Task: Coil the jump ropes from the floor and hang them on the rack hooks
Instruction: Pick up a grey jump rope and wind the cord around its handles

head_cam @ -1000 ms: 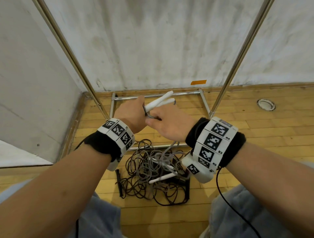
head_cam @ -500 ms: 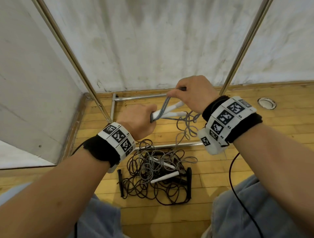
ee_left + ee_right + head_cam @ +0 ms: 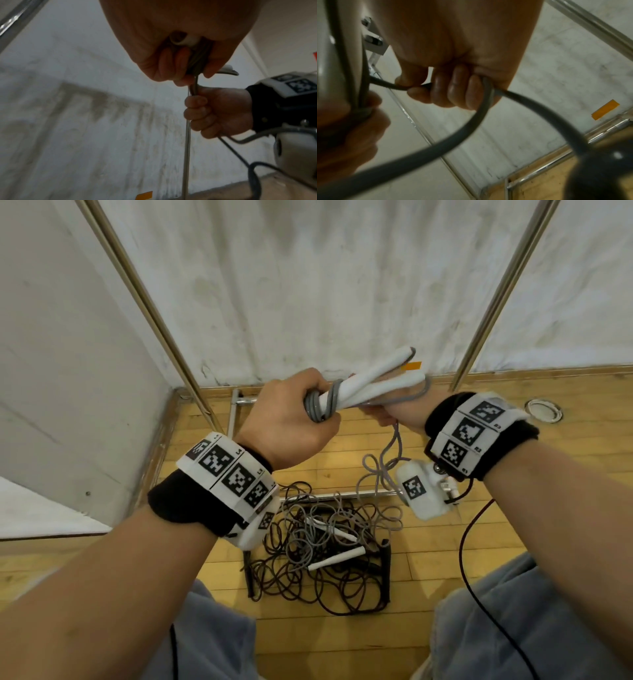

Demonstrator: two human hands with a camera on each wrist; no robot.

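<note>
Jump rope (image 3: 363,390) gripped by both hands.

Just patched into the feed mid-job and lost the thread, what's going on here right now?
A person is winding a grey jump rope around its two white handles. The left hand grips the handles with a few turns of cord already wrapped at their base. The right hand holds the loose cord, whose slack trails down toward the tangled pile of ropes on the wooden floor. Nothing visible is hung yet; only the rack's metal poles show.
</note>
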